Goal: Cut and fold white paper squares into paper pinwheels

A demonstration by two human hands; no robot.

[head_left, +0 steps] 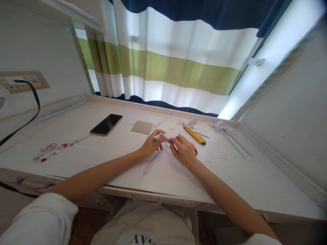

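My left hand [153, 143] and my right hand [182, 148] meet over the middle of the desk. Both pinch a small piece of folded white paper [161, 136] between their fingertips. Below it a thin white paper stick [151, 163] lies slantwise on the desktop; its upper end is hidden by the hands. Behind my right hand a red loop [196, 151] peeks out, perhaps a scissor handle, mostly covered. A yellow utility knife [195, 135] lies just beyond that hand. Near my left hand is a square of grey-brown card [142, 127].
A black-screened phone [106, 125] and a beaded strap [61, 147] with red charms lie on the left. Paper pinwheels [222, 126] with long sticks are at the right, and another folded white paper [189, 124] sits behind the knife. A striped curtain [173, 64] hangs behind the desk.
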